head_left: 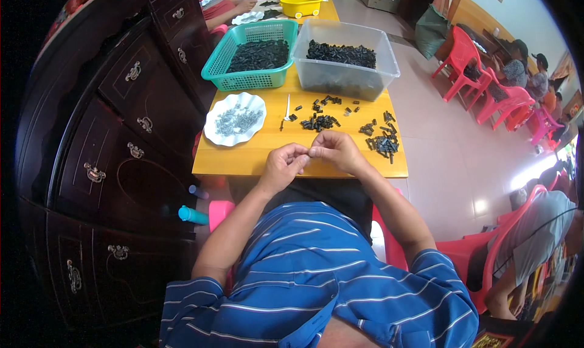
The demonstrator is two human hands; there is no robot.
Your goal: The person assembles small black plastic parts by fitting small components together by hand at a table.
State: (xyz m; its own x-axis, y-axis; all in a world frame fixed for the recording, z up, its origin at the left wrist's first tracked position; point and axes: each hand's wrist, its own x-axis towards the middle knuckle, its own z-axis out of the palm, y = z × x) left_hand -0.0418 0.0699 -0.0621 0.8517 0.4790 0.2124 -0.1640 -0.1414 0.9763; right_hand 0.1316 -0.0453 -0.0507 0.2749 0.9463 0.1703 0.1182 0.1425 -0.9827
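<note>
Above the near edge of the wooden table (243, 162), my left hand (285, 165) and my right hand (336, 150) meet with fingertips pinched together. Whatever they pinch is too small and too covered to name. Just beyond them lies a pile of small black parts (320, 123), with more scattered behind it. A further heap of black parts (384, 144) sits to the right of my right hand. On the left, a white scalloped plate (214, 129) holds many small clear or silvery pieces. A thin white stick-like tool (288, 107) with a dark end lies between plate and pile.
A green basket (213, 71) and a clear plastic bin (380, 83), both filled with black parts, stand at the table's far side. Beyond are a yellow tub (301, 6) and another person's hand (245, 5). Dark cabinets (121, 141) line the left; red chairs (465, 50) stand right.
</note>
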